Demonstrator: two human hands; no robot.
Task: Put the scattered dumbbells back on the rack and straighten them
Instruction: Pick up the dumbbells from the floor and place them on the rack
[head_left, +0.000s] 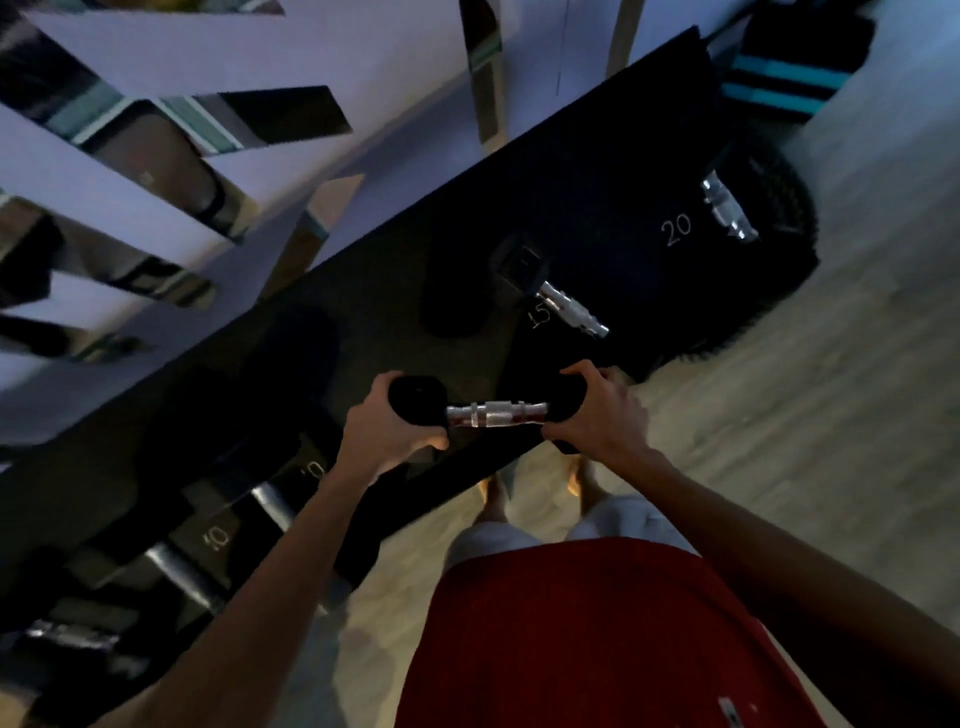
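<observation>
Looks like a small gym or home weights room. Told by a long black rack (363, 291) against the wall (363, 52), loaded with chrome-handled dumbbells (574, 313) marked 20, 15 and 10. Backed up by slanted mirror strips (171, 150) on that pale wall, above a pale floor (857, 415).

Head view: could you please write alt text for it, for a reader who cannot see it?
A person holds a dumbbell at the front edge of the black rack, left grip and right grip each curled round a head. Dumbbells marked 10, 15 and 20 lie on it.
</observation>
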